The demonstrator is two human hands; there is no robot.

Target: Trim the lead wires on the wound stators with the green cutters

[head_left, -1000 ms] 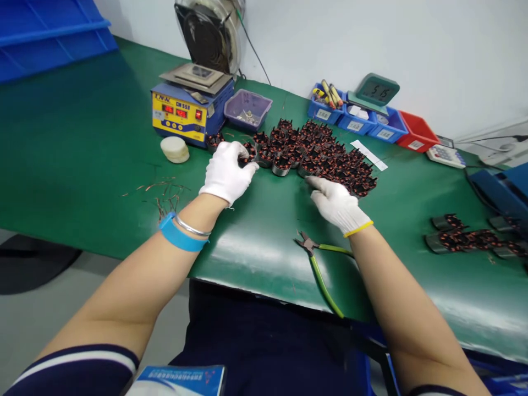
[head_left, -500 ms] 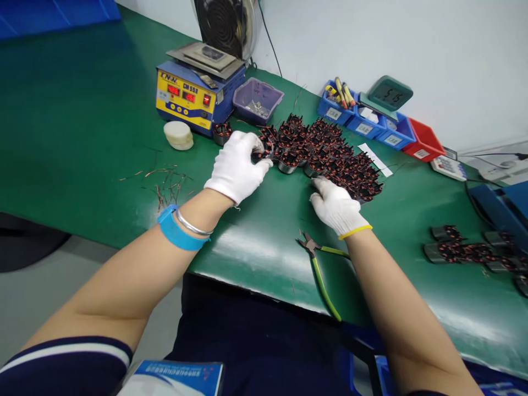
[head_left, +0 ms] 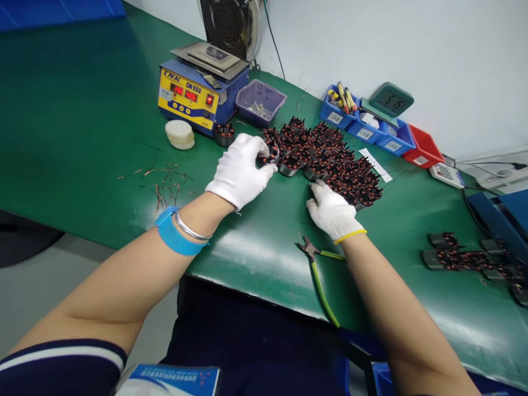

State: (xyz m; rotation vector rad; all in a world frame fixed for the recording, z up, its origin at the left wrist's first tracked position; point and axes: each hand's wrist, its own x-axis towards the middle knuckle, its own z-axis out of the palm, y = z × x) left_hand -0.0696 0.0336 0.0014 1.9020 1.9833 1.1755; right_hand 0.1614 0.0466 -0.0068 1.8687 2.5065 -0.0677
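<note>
My left hand, in a white glove, curls its fingers and thumb around a wire-wound motor stator at the left end of a packed group of stators. These are dark rings with copper windings and upright pins. Gloved in white too, my right hand rests at the near edge of that group. Its thumb is apart from its fingers, and its fingertips touch or nearly touch the closest stators. Green-handled side cutters lie with their jaws open on the green table, near my right wrist.
A blue-and-yellow soldering unit, a purple tray and a single stator stand behind my left hand. Wire scraps and white round pads lie left. Small blue bins, a red bin and more stators are right.
The view has shifted slightly. My right hand has drawn a little to the left and toward me along the stators' edge. My left hand stays around the same stator.
</note>
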